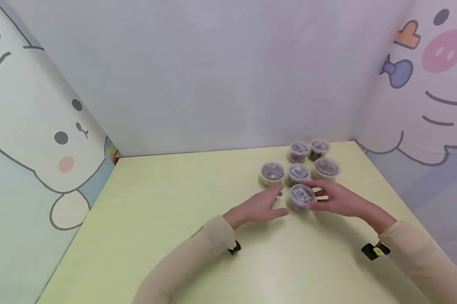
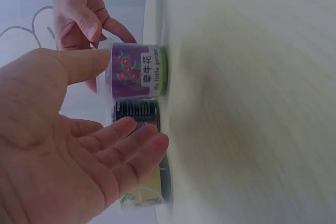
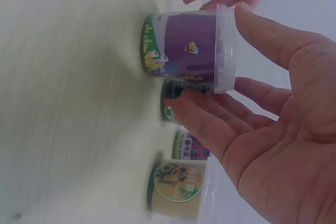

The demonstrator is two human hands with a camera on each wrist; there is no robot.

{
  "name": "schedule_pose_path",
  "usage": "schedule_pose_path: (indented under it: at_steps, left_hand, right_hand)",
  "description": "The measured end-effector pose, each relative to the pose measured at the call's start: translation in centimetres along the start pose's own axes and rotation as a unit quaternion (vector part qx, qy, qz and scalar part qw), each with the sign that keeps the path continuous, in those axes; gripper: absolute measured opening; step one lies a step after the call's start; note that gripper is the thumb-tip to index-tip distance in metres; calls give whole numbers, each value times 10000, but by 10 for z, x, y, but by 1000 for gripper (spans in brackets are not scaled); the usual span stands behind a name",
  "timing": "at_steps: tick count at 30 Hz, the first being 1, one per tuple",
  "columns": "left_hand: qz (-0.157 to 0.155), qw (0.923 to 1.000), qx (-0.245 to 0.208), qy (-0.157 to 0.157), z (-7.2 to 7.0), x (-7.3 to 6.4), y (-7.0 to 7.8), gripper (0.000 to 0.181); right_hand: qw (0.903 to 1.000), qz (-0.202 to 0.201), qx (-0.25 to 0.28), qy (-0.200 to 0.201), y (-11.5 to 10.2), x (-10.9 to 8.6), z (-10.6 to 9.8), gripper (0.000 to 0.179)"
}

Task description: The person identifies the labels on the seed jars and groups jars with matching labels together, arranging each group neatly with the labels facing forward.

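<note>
Near a grey-white wall (image 1: pixel 213 84), on a pale table (image 1: pixel 156 211), a lidded purple cup (image 2: pixel 128 74) stands between two hands, the right hand (image 1: pixel 338 198) spread about it, whether touching I cannot tell, the left hand (image 1: pixel 260 205) spread just beside it, holding nothing. Beyond them stand five other cups (image 1: pixel 272 172), making two purple, two dark, two tan; all six seem already clustered, none opened, and what is left I cannot judge.

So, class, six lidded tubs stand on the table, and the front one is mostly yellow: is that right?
The colour is wrong: the left wrist view shows the front tub is mostly purple. Six lidded tubs do stand on the table.
</note>
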State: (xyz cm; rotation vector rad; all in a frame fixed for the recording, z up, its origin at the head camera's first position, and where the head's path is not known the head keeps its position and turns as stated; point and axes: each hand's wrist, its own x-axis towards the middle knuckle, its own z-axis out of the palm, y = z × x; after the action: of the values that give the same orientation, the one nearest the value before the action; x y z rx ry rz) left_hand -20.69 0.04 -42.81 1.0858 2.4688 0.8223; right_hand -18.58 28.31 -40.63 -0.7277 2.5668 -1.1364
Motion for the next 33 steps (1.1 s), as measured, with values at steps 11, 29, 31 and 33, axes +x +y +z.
schedule_pose_path:
  at_steps: [11,29,31,33]
  left_hand:
    - [262,9989,-211,336,16,25,7,74]
    - [291,9935,-951,561,24,29,2,58]
    - [290,9910,-1207,501,22,26,0,60]
    - [292,9874,-1495,437,19,23,-2,60]
  right_hand:
    - [9988,452,28,-190,13,-10,0,72]
    - [9961,430,631,-436,18,-4,9,61]
    - [9946,397,851,-448,16,-2,10,58]
    - [9925,447,1038,-455,12,0,11,56]
